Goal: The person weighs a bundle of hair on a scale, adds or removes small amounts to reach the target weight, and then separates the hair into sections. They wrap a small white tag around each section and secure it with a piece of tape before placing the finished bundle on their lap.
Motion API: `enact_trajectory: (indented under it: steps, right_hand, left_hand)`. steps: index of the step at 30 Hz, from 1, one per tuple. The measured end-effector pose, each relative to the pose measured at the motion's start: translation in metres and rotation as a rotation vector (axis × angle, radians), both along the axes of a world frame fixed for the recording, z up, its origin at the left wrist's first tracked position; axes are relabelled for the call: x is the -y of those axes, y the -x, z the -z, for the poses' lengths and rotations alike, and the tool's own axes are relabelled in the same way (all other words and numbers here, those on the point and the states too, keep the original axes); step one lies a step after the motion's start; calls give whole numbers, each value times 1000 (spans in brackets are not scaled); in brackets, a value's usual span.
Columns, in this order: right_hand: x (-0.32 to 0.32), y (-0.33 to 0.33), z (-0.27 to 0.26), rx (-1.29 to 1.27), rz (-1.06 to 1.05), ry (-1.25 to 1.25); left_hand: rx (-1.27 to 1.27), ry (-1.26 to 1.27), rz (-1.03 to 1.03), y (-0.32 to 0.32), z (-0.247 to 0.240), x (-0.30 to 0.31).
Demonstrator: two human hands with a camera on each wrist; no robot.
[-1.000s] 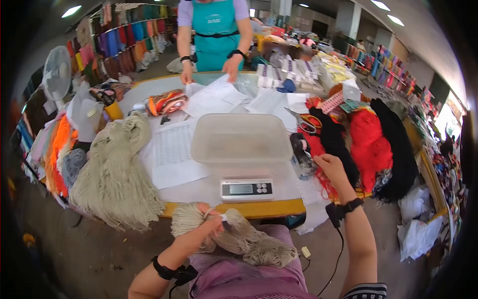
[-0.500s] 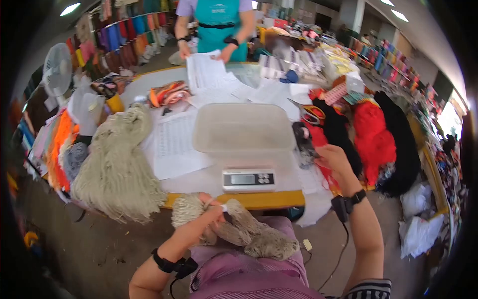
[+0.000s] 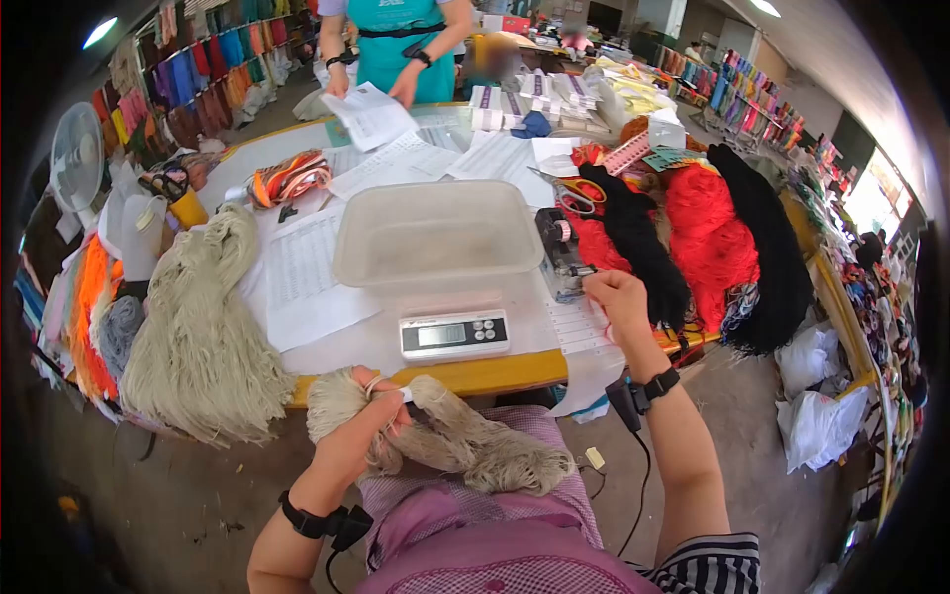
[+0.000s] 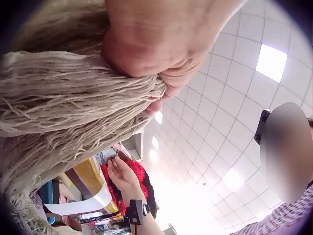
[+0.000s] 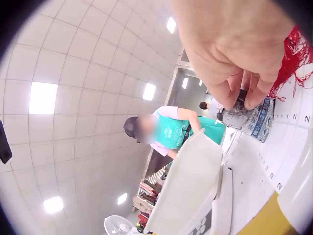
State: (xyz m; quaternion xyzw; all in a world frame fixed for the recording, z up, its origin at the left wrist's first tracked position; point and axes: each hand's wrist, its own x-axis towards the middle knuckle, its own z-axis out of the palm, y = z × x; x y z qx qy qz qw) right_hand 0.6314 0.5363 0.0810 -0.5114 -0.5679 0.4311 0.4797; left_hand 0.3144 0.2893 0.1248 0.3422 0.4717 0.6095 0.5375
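My left hand (image 3: 358, 433) grips a hank of beige yarn (image 3: 445, 436) above my lap, its strands bunched under the curled fingers in the left wrist view. A small white strip (image 3: 406, 394) shows at that hand's fingertips. At the table's right side my right hand (image 3: 621, 302) reaches to the near end of a black tape dispenser (image 3: 557, 238). Up close in the right wrist view, thumb and fingers pinch its dark end (image 5: 240, 100), beside clear plastic with blue print (image 5: 261, 120). Nearest the left hand on the table is a digital scale (image 3: 455, 335) bearing a translucent tub (image 3: 440, 275).
A long beige yarn bundle (image 3: 203, 327) hangs over the left table edge. Orange-handled scissors (image 3: 579, 195), red yarn (image 3: 708, 247) and black yarn (image 3: 777, 267) lie to the right. Across the table a person in a teal apron (image 3: 396, 49) handles paper sheets (image 3: 371, 117).
The head view has shifted, moving the table leftward and upward in it. My left hand keeps its hold on the yarn; my right stays by the dispenser. The other person has moved a paper sheet.
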Motion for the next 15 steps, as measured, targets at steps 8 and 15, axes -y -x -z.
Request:
enact_trajectory:
  steps: [8, 15]
  right_hand:
    - [66, 44, -52, -77, -168, -157]
    - [174, 117, -73, -275, -710, 263]
  left_hand:
    - [28, 60, -41, -8, -9, -1]
    - [40, -15, -26, -28, -7, -9]
